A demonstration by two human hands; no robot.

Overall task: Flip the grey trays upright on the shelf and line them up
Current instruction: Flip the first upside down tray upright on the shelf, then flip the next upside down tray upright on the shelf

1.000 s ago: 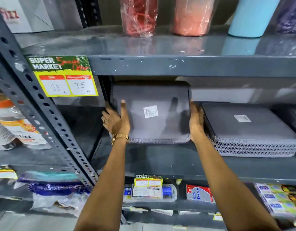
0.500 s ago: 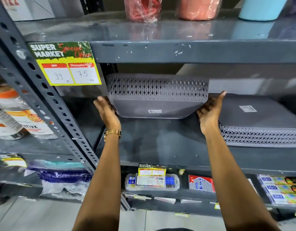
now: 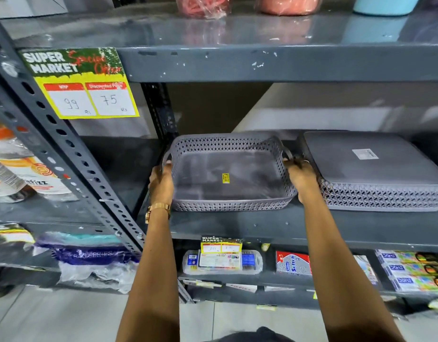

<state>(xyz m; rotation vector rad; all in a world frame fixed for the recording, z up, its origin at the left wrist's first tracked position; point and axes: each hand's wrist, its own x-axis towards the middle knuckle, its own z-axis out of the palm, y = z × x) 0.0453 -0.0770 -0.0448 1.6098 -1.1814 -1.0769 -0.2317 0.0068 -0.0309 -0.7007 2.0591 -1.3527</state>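
A grey tray (image 3: 227, 174) sits open side up on the grey shelf (image 3: 237, 225), a yellow sticker (image 3: 225, 178) on its floor. The left hand (image 3: 161, 183) grips its left rim and the right hand (image 3: 300, 180) its right handle, fingers wrapped on the tray; the fingertips are hidden behind the rims. Just beside it on the right lies a second tray (image 3: 375, 171), upside down, its far right edge cut off by the frame. Whether the two trays touch cannot be told behind the right hand.
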